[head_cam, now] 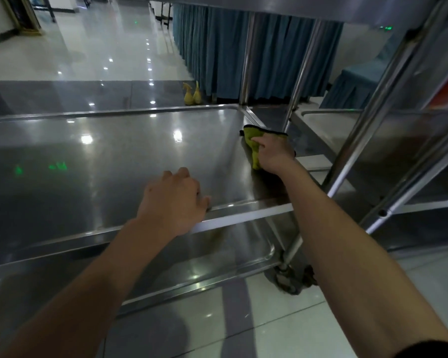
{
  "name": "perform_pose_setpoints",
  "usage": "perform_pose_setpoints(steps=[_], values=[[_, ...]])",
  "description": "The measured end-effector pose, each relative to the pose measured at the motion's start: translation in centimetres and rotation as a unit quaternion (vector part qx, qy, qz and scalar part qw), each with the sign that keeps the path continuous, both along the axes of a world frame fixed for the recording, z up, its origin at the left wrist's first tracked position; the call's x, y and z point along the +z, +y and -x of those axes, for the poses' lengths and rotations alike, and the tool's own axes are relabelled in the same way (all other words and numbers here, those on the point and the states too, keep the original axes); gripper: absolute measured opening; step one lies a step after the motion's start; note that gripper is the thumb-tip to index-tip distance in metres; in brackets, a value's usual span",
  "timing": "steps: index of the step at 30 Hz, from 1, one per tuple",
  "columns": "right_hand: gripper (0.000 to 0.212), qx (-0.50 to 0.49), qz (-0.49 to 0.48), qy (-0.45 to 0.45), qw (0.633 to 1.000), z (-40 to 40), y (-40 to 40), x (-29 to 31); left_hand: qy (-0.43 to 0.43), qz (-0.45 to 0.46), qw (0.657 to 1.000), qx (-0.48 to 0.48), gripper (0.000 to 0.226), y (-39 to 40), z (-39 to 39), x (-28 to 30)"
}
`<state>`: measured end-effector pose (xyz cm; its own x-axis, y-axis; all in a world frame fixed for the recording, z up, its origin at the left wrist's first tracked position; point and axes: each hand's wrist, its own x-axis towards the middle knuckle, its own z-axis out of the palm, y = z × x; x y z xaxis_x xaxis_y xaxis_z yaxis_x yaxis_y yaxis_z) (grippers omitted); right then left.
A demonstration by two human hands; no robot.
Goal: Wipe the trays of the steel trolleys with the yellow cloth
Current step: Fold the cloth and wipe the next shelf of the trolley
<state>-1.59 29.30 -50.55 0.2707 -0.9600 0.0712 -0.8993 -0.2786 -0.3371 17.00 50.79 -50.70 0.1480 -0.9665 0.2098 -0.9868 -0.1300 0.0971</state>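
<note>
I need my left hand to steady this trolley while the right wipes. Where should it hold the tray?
Grip the near rim of the tray from above, as the left hand does: the raised lip lets the fingers hook over it, clear of the yellow cloth under the right hand by the right edge.

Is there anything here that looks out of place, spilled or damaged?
Only two yellow spray bottles standing on the floor beside the blue curtain. No spill or damage shows on the tray.
</note>
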Motion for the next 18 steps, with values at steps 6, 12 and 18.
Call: perform_pose_setpoints(steps=[6,12,18], values=[[0.053,-0.070,-0.012,0.009,0.997,4.1,4.5,0.2,0.006,0.000,1.000,-0.011,0.039,0.5,0.3,0.4],[0.040,-0.079,0.040,0.089,0.992,4.6,10.2,0.3,-0.036,-0.013,0.999,-0.023,0.054,0.9,0.5,0.1],[0.038,-0.047,0.101,0.048,0.993,4.2,15.2,-0.1,-0.034,-0.011,0.998,-0.042,0.054,2.3,0.0,0.7]])
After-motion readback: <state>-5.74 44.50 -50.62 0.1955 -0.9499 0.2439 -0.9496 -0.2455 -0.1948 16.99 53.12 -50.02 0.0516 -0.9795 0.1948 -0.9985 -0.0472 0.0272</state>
